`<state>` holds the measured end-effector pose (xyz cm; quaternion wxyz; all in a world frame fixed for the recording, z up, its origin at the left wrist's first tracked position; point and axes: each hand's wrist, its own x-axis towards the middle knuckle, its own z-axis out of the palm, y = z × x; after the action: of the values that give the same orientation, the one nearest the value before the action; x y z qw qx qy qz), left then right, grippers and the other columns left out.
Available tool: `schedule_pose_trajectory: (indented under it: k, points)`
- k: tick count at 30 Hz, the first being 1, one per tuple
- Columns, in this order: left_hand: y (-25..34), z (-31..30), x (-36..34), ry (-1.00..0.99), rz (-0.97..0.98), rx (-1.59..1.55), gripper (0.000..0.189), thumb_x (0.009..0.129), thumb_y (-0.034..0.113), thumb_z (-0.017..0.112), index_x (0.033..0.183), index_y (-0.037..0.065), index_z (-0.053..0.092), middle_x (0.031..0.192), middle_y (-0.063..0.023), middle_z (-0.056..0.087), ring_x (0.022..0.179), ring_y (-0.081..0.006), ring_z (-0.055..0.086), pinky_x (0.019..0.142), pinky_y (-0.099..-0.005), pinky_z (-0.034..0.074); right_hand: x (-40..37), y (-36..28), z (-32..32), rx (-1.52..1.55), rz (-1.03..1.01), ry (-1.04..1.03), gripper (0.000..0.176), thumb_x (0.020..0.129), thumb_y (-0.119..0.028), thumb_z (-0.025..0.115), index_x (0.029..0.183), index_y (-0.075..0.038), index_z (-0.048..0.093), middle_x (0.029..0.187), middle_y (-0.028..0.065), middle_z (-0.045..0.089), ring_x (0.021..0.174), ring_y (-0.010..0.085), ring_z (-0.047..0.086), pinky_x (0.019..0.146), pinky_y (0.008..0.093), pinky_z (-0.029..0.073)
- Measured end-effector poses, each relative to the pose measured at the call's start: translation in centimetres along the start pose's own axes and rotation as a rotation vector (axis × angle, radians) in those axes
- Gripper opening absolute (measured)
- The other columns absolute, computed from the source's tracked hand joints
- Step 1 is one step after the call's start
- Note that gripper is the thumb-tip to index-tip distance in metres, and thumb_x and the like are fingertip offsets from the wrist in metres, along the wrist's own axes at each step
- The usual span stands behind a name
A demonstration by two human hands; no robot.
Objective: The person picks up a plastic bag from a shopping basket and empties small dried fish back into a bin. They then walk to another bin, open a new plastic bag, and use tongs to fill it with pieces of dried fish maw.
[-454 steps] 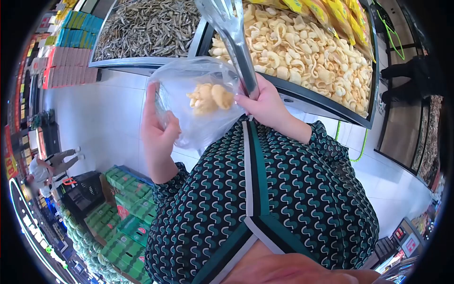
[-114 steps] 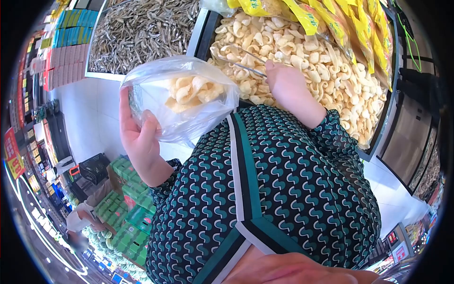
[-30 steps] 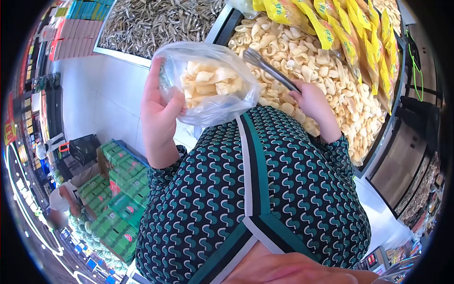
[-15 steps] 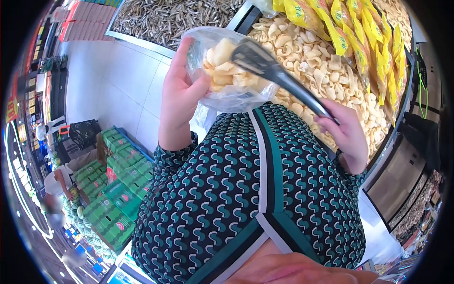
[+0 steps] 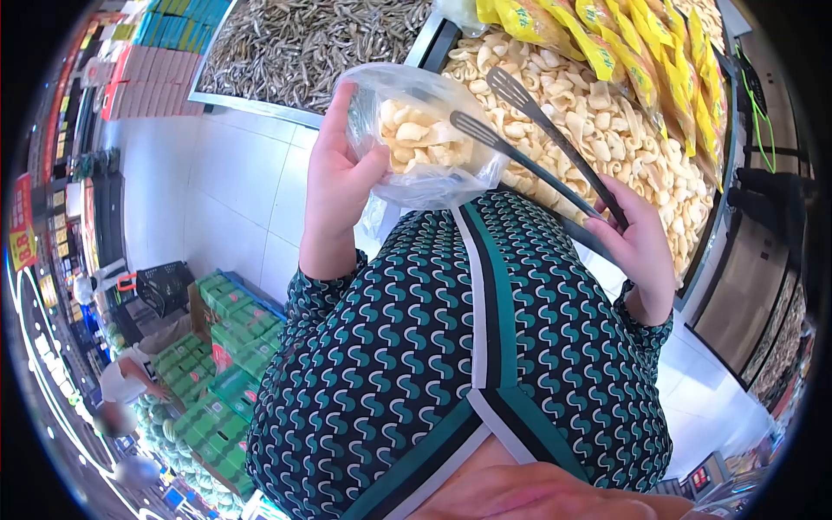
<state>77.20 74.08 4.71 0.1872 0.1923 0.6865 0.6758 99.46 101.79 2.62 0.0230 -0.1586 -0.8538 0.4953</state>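
My left hand point(image 5: 340, 186) grips the rim of a clear plastic bag point(image 5: 416, 82), with the thumb inside its mouth. Pale, curled snack pieces point(image 5: 423, 139) lie in the bag. In my right hand point(image 5: 637, 234) is a pair of black slotted tongs point(image 5: 555, 130), held near the joined end. Its two arms are spread apart, with nothing between them. One tip is over the bag's right side, the other over the bin of loose pale snacks point(image 5: 598, 121).
Small dried fish point(image 5: 303, 43) fill a tray at the top left. Yellow packets point(image 5: 641, 43) lie along the bin's far side. Green boxes point(image 5: 212, 429) are stacked at lower left, near a black basket point(image 5: 163, 288) and a person in a white top point(image 5: 121, 380).
The tongs have spread from closed to apart and no longer reach over the pieces inside the bag. The pieces sit lower in the bag. My left hand keeps its hold.
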Motion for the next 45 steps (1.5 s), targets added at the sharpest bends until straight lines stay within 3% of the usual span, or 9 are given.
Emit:
schedule_pose_trajectory:
  k: [3,10,16,21,24,32,34,43,45]
  points:
    - [0.1,-0.2,0.3,-0.023,0.036,0.004,0.072,0.08,-0.012,0.051,0.146,-0.006,0.024,0.135,-0.0137,0.047,0.099,-0.0104,0.057,0.078,-0.0223,0.049,0.2,0.7,2.9,0.403,0.221,0.091,0.055,0.081,-0.014,0.074,0.128,0.003,0.049,0.088,0.0001,0.059,0.073,0.0058,0.053,0.063,0.0211,0.045]
    - [-0.2,-1.5,-0.3,-0.114,0.025,-0.039,0.071,0.08,-0.012,0.051,0.146,-0.006,0.024,0.138,-0.0142,0.044,0.11,-0.0138,0.055,0.086,-0.0237,0.048,6.7,0.7,13.0,0.368,0.156,0.338,0.053,0.074,-0.023,0.078,0.113,0.003,0.053,0.084,0.0044,0.063,0.073,0.0108,0.059,0.066,0.0266,0.048]
    - [-0.3,-3.6,-2.2,-0.018,0.155,-0.027,0.071,0.08,-0.01,0.052,0.146,-0.005,0.025,0.121,-0.0125,0.055,0.096,-0.0115,0.059,0.078,-0.0236,0.05,7.5,-4.7,13.7,0.446,0.009,0.339,0.04,0.079,-0.011,0.07,0.112,0.001,0.051,0.087,0.0028,0.061,0.07,0.0077,0.056,0.064,0.0236,0.047]
    - [-0.1,-5.5,-4.0,-0.019,0.041,0.094,0.073,0.078,-0.007,0.052,0.146,-0.002,0.026,0.073,0.0014,0.053,0.056,-0.0062,0.047,0.053,-0.0201,0.042,6.2,-8.5,14.0,0.535,-0.235,0.318,0.034,0.081,-0.008,0.067,0.11,0.001,0.051,0.086,0.0015,0.058,0.073,0.006,0.054,0.066,0.0217,0.045]
    - [-0.2,-5.2,-4.6,-0.057,0.038,0.097,0.074,0.078,-0.007,0.052,0.146,-0.002,0.026,0.079,0.0,0.055,0.06,-0.0057,0.049,0.055,-0.0196,0.042,6.4,-7.1,14.4,0.539,-0.174,0.35,0.033,0.082,-0.008,0.067,0.11,0.001,0.051,0.084,0.0009,0.058,0.074,0.0055,0.054,0.066,0.021,0.045]
    - [-0.1,-2.6,-4.1,-0.137,0.012,0.096,0.075,0.078,-0.01,0.052,0.147,-0.001,0.025,0.105,-0.0071,0.059,0.065,-0.0044,0.05,0.056,-0.018,0.042,1.4,-2.2,10.6,0.482,0.1,0.415,0.045,0.081,-0.022,0.074,0.114,0.0,0.053,0.083,0.0025,0.06,0.067,0.0076,0.055,0.061,0.0235,0.048]
    - [0.1,-1.3,-3.8,-0.127,-0.001,0.087,0.077,0.079,-0.011,0.051,0.149,0.001,0.021,0.095,-0.005,0.059,0.063,-0.0046,0.05,0.055,-0.0183,0.043,-0.4,1.1,8.6,0.311,0.256,0.386,0.046,0.082,-0.031,0.072,0.113,-0.001,0.055,0.076,0.0041,0.06,0.057,0.0108,0.054,0.051,0.0266,0.047]
    - [1.7,4.0,-3.4,-0.017,0.0,0.189,0.075,0.078,-0.012,0.049,0.148,0.001,0.024,0.078,-0.0015,0.057,0.058,-0.0056,0.049,0.053,-0.0192,0.042,-10.7,14.0,-3.5,-0.113,0.634,0.699,0.041,0.085,-0.032,0.068,0.11,-0.001,0.059,0.077,0.0151,0.064,0.064,0.0245,0.063,0.059,0.036,0.049]
    - [1.8,5.3,-3.4,-0.027,-0.017,0.209,0.076,0.077,-0.013,0.048,0.148,0.001,0.024,0.084,-0.0033,0.058,0.059,-0.0058,0.049,0.053,-0.019,0.042,-13.1,16.9,-6.3,-0.276,0.637,0.719,0.043,0.086,-0.027,0.066,0.119,0.0,0.058,0.078,0.0104,0.063,0.057,0.0128,0.057,0.053,0.0286,0.047]
